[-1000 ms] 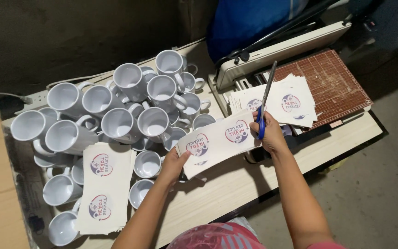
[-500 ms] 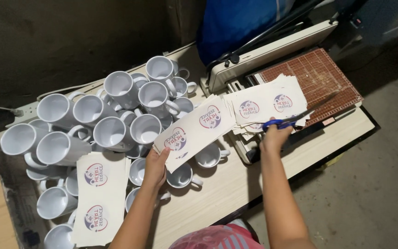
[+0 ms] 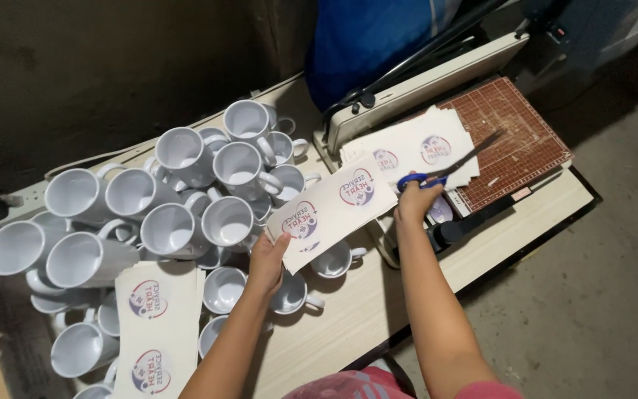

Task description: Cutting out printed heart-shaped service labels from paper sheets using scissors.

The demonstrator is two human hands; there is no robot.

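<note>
A crowd of white ceramic mugs (image 3: pixel 186 192) covers the left of the pale wooden surface (image 3: pixel 378 310), and just right of them the left hand (image 3: pixel 269 255) has its grip closed on the lower end of a white printed paper strip (image 3: pixel 330 208). The strip's long axis runs up and rightward to the right hand (image 3: pixel 415 201), the nearer one, closed around blue-handled scissors (image 3: pixel 444 166). Beyond lie a brown gridded cutting board (image 3: pixel 515 137) and grey concrete floor (image 3: pixel 599 295).

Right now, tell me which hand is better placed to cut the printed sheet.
Right. The right hand already holds the blue-handled scissors beside the printed sheet's far end. The left hand is occupied gripping the sheet's near end above the white mugs.
</note>
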